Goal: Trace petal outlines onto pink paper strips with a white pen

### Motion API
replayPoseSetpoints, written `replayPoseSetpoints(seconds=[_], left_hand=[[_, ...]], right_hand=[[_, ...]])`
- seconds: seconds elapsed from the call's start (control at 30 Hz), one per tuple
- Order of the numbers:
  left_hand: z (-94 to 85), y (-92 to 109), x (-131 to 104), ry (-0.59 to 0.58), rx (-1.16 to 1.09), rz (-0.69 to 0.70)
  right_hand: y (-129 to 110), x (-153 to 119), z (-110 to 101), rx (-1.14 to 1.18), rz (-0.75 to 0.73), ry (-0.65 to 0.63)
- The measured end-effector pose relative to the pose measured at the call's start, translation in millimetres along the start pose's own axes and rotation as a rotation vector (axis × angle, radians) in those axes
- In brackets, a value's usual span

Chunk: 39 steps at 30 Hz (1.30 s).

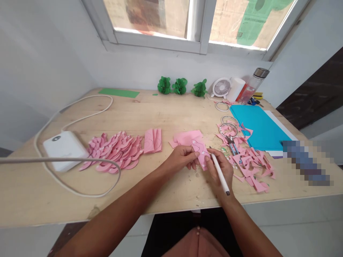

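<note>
Near the table's front edge, my left hand (184, 157) pinches the left side of a narrow pink paper strip (198, 148) with curved outlines drawn on it. My right hand (220, 170) grips the strip's lower right part and also holds a white pen (221, 175), whose dark lower end points toward me. Just behind the strip lie flat pink sheets (189, 136). Folded pink paper (152, 141) with drawn curves rests to the left, beside a large heap of cut pink pieces (120, 151).
Pink offcuts (253, 166) and small scissors (232, 144) lie right of my hands, near a blue folder (261, 126). A white power bank (65, 150) with a looping cable (80, 194) is at left. Green paper balls (179, 86), a fan (221, 87) and a bottle (253, 85) stand at the back.
</note>
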<state>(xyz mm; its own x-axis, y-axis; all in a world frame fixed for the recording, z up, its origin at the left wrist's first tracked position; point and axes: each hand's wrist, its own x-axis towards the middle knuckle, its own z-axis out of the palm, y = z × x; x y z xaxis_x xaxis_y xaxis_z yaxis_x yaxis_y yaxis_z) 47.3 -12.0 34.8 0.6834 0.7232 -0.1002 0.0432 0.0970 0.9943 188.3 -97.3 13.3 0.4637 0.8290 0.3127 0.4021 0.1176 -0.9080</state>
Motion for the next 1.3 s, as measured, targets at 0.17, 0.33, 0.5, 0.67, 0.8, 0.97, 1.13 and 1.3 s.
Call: replayPoseSetpoints(seconds=[0.17,0.33,0.5,0.67,0.8,0.97,1.13,1.3], left_hand=[[-0.2,0.5,1.1,-0.036,-0.014,-0.006],[-0.3,0.5,1.5,-0.055,-0.026,-0.008],[-1.3,-1.3,1.2,-0.058,-0.011,-0.002],[-0.9,-2.0,2.3,-0.058,-0.027,0.006],[-0.5,-1.1,2.5,-0.020,-0.013,0.008],[-2.3,-1.8,2.1,-0.008,-0.006,0.008],[-3.7,-2.1,2.2,-0.002,0.004,-0.021],[-4.0,-1.0,2.4,-0.014,-0.009,-0.053]], right_hand=[[-4.1,-0.5,-0.4,-0.015,0.004,0.003],[-2.5,-0.7,-0.5,-0.026,-0.015,0.000],[1.7,-0.1,-0.6,-0.031,-0.023,0.001],[0.8,-0.3,-0.3,-0.016,-0.017,-0.002],[-1.2,-0.3,0.1,0.004,-0.010,-0.016],[-3.9,-0.4,-0.6,0.006,0.010,-0.007],[-5.2,0.1,-1.0,0.019,0.040,0.015],[-0.6,1.9,-0.1,0.074,0.064,0.016]])
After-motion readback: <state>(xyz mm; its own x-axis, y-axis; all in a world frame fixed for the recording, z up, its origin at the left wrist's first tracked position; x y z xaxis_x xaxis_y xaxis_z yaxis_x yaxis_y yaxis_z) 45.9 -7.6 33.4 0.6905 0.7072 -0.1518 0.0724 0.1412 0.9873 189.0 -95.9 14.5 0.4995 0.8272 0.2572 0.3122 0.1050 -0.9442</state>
